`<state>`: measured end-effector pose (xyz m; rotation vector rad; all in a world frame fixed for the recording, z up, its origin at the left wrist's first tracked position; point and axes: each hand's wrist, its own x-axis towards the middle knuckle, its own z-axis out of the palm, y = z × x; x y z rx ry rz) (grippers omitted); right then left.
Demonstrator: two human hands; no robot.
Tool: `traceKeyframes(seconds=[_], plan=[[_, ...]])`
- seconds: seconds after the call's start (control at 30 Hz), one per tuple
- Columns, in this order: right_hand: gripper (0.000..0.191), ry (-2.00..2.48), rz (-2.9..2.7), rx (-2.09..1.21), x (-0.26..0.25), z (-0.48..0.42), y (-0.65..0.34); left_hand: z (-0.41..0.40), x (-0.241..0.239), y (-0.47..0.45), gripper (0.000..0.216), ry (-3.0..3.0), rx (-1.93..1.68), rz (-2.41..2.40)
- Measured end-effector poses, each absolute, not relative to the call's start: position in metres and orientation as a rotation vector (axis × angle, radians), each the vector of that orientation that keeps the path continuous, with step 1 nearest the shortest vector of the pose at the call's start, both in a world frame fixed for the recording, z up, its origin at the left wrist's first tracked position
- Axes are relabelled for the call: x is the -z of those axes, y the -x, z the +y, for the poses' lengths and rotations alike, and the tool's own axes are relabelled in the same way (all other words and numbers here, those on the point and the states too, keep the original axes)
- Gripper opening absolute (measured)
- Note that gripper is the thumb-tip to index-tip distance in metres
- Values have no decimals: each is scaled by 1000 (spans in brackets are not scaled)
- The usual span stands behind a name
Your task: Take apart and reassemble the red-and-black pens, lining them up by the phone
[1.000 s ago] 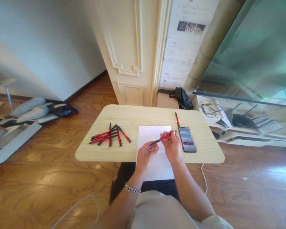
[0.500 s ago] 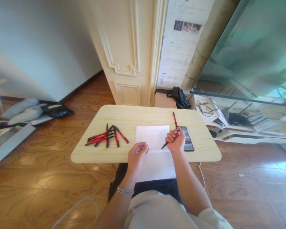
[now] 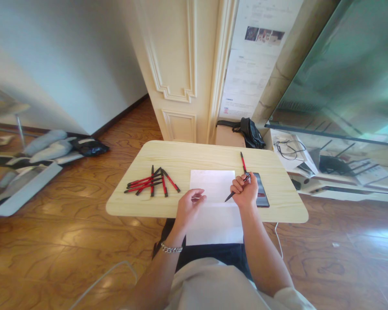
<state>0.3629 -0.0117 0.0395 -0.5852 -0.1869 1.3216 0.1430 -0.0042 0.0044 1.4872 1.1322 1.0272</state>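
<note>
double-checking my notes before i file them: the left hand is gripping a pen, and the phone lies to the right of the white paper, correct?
Not quite: the head view shows the right hand gripping the pen, not the left hand. The phone does lie to the right of the white paper.

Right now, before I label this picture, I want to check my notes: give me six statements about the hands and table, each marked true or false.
1. The right hand holds a pen. True.
2. The bracelet is on the right wrist. False: it is on the left wrist.
3. The paper hangs past the near edge of the table. True.
4. The pile of pens lies to the right of the paper. False: it lies to the left.
5. The phone is partly hidden by the right hand. True.
6. The left hand rests on the pile of pens. False: it is at the paper's left edge.
</note>
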Motion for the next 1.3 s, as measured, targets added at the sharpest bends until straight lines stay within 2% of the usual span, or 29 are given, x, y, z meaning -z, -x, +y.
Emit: traceKeyframes(seconds=[0.27, 0.43, 0.53, 0.63, 0.77, 0.83, 1.0, 1.3], plan=[[43, 869, -248, -1233, -44, 9, -356, 41, -13, -153, 28, -2320, -836, 1296], [61, 1209, -373, -946, -32, 23, -356, 50, -8, -162, 36, -2499, -548, 1370], [65, 1236, -425, -988, -26, 29, -352, 50, -1, -162, 42, -2521, -481, 1438], [53, 1234, -524, -1098, -21, 35, -343, 49, 2, -162, 46, -2531, -448, 1468], [33, 1387, -750, -820, -8, 48, -331, 48, 1, -162, 47, -2512, -440, 1490], [29, 1429, -786, -755, -2, 55, -327, 47, 0, -162, 47, -2507, -461, 1486], [31, 1468, -814, -916, 3, 64, -322, 47, 1, -161, 48, -2490, -481, 1476], [19, 1731, -1063, -620, 4, 59, -320, 47, 2, -161, 49, -2476, -505, 1460]])
